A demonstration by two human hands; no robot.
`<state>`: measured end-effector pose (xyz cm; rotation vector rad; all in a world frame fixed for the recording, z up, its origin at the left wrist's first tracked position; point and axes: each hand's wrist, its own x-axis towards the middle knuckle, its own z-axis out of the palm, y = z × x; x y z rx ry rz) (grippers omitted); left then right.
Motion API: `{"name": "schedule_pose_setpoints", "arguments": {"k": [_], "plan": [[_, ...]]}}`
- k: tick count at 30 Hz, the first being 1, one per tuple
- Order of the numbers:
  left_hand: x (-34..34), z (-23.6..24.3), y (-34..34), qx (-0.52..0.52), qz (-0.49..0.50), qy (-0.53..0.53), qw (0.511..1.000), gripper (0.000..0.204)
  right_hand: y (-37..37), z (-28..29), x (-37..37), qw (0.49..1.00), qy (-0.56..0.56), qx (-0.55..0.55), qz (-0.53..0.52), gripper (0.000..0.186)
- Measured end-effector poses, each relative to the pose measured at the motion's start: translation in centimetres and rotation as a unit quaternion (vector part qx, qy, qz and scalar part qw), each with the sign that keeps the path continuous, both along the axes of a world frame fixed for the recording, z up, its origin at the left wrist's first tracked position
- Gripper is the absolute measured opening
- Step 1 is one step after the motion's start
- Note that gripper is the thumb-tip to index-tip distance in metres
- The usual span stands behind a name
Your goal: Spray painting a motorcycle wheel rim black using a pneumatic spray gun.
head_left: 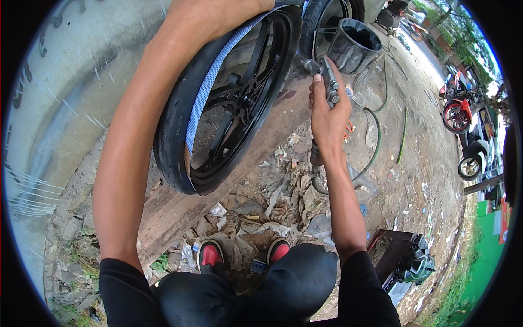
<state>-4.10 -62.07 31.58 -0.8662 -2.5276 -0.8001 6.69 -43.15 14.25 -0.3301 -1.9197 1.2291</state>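
Note:
A black spoked motorcycle wheel [234,103] with its tyre stands tilted in front of me, and a blue-and-white patterned strip [204,90] lies between tyre and rim. Over the top of the tyre, my left hand [218,16] grips the wheel; the frame's upper edge cuts off some of its fingers. My right hand [329,117] is closed around a metal spray gun [329,82], held right of the wheel with its nozzle end toward the far side. The gun's lower end shows below the hand, near a dark green hose [376,144].
Behind stand a second wheel [310,27] and a dark, stained bucket [351,49]. A pale wall [60,109] rises at left. Rags and litter [289,196] cover the ground by my shoes. A brown frame-like object [387,250] lies at right; parked motorcycles [457,114] stand farther off.

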Motion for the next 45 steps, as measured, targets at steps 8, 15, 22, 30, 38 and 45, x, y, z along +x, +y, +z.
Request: {"name": "schedule_pose_setpoints", "arguments": {"k": [8,15,22,30,38,45], "plan": [[0.0,0.0,-0.2,-0.010,0.010,0.000,1.000,0.049,-1.5,2.7,2.4,0.992,0.076,0.097,0.024,0.043],[0.3,0.1,0.0,0.003,-0.001,0.001,1.000,0.049,-3.8,4.9,4.9,0.990,0.113,0.055,0.068,0.041],[0.0,-0.1,0.2,0.008,0.002,0.003,1.000,0.050,-4.3,5.4,5.2,0.980,0.146,0.075,0.112,0.043],[0.1,-0.2,0.3,0.002,0.008,0.006,1.000,0.050,-0.9,3.2,1.7,0.987,0.088,0.129,0.020,0.045],[-10.3,-4.0,0.9,-0.024,0.055,0.015,0.998,0.052,-0.4,0.8,-0.1,0.996,0.057,0.072,0.015,0.043],[0.0,-0.3,-0.4,0.007,-0.002,0.010,1.000,0.051,1.0,-1.8,-0.7,0.998,0.015,0.053,-0.015,0.041]]}}
